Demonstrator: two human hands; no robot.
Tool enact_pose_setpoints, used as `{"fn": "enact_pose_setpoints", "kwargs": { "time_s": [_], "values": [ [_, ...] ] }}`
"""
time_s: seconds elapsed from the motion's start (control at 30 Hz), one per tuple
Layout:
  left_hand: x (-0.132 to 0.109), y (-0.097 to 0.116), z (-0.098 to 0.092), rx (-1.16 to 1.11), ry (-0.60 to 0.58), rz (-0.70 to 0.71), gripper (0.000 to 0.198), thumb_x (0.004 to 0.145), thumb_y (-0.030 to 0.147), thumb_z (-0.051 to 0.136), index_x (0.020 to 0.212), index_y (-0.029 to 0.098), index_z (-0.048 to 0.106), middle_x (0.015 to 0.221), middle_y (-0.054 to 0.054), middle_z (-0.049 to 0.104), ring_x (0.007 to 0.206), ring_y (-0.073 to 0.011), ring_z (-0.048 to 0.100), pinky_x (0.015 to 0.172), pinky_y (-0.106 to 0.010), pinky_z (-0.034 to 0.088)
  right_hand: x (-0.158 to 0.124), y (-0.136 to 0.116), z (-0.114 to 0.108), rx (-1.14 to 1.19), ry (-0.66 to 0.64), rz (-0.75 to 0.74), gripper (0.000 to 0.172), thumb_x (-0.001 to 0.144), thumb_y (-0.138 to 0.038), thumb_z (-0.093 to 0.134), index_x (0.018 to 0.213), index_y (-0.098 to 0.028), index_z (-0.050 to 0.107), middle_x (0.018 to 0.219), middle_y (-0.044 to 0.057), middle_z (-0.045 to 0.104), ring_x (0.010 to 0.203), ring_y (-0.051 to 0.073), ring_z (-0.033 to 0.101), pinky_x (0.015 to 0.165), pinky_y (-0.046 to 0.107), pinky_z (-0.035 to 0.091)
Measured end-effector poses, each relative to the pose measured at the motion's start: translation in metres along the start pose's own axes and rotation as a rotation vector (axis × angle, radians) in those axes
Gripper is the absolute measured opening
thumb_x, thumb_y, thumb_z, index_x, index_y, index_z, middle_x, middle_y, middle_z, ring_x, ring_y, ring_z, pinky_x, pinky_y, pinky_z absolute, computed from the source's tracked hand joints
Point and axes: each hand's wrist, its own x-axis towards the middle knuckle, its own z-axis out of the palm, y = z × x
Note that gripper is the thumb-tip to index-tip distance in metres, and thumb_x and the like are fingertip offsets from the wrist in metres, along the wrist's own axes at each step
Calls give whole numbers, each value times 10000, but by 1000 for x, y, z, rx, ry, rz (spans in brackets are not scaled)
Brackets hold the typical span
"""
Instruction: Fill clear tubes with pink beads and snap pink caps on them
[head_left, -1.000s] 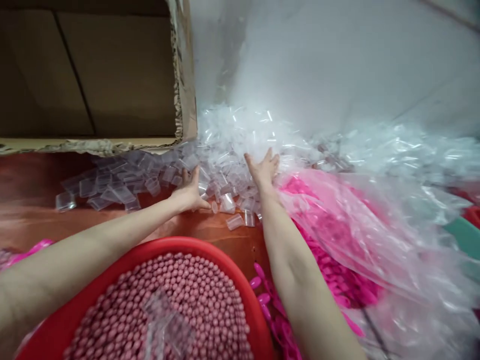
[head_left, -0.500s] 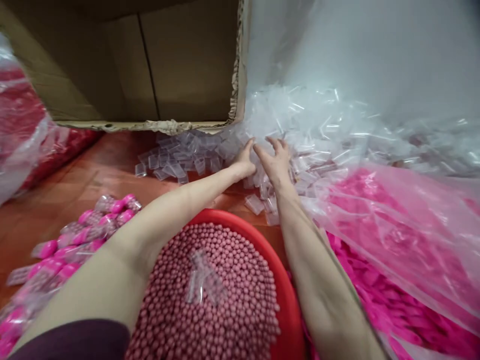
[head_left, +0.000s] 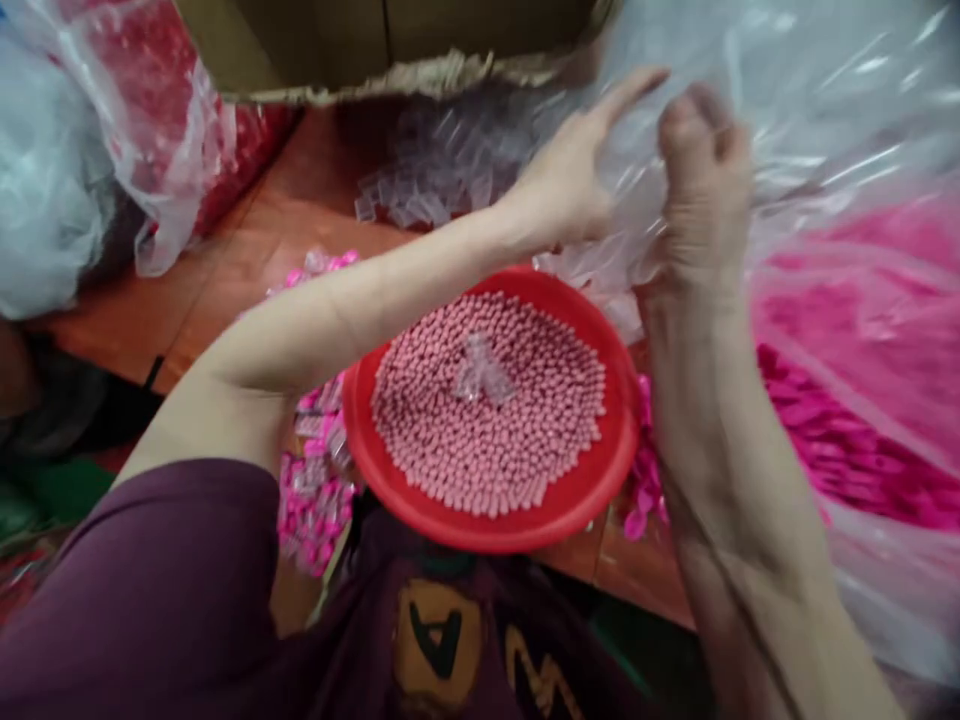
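Observation:
My left hand (head_left: 566, 185) reaches over the far rim of a red basin (head_left: 600, 480), index finger stretched out, palm against a bunch of small clear plastic pieces (head_left: 600, 265). My right hand (head_left: 701, 190) is beside it, blurred, with its fingers curled onto the same bunch. More clear pieces lie in a pile (head_left: 435, 180) just behind the hands. The basin is full of pink beads (head_left: 487, 430), and a few clear pieces (head_left: 480, 375) rest on top of them.
A clear bag of bright pink parts (head_left: 862, 330) spreads on the right. A cardboard box (head_left: 375, 40) stands at the back, a bag of red items (head_left: 187, 120) back left. Pink-filled clear cases (head_left: 315, 490) lie left of the basin on the wooden table (head_left: 247, 260).
Both hands have drawn together and back toward the basin with clear pieces between them. The right hand's fingers have curled in. The view has tipped downward.

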Motion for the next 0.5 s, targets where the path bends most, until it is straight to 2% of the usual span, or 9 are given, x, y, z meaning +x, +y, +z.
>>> {"fn": "enact_pose_setpoints", "kwargs": {
  "time_s": [0.1,0.17,0.2,0.27,0.33,0.43,0.5],
  "values": [
    [-53,-12,-3,18,71,105,1053,772,-5,601,1789,-11,328,1847,-91,505,1778,-244,402,1367,-316,345,-54,-12,20,109,-54,-15,508,1121,-378,691,1559,-133,612,1628,59,743,1535,168,708,1356,362,494],
    [-88,-33,4,32,73,70,1054,737,9,626,1762,46,382,1828,-112,532,1774,-280,426,1411,-356,331,-92,-9,34,24,-81,27,542,1102,-363,736,1556,-103,597,1640,122,729,1536,185,706,1351,363,510],
    [-105,-45,7,16,60,35,1057,714,11,630,1743,80,399,1822,-122,538,1738,-283,488,1410,-362,375,-110,-5,40,-43,-112,47,549,1107,-363,739,1562,-96,587,1646,153,717,1536,202,703,1354,388,517],
    [-136,-70,12,-14,-2,-31,1067,675,26,649,1712,115,412,1801,-143,550,1651,-298,587,1376,-375,469,-142,4,48,-196,-210,71,544,1143,-412,695,1583,-118,567,1640,179,697,1526,245,699,1350,487,537],
    [-163,-87,8,29,-81,-74,1069,682,77,721,1709,128,432,1807,-157,537,1672,-347,553,1417,-438,436,-171,10,48,-368,-327,73,558,1169,-528,622,1595,-174,564,1616,169,678,1513,288,682,1323,591,556],
    [-197,-96,-13,158,-232,-91,1141,670,198,861,1740,134,472,1837,-187,501,1742,-422,450,1476,-536,328,-208,8,38,-594,-488,7,674,1140,-703,560,1610,-221,575,1633,177,622,1574,345,598,1352,670,503],
    [-209,-94,-31,220,-338,-93,1100,659,237,883,1710,173,566,1820,-170,541,1735,-422,463,1468,-548,337,-229,0,33,-695,-611,-32,766,1134,-757,514,1671,-212,540,1733,209,544,1661,390,510,1389,704,442]
  ]
}}
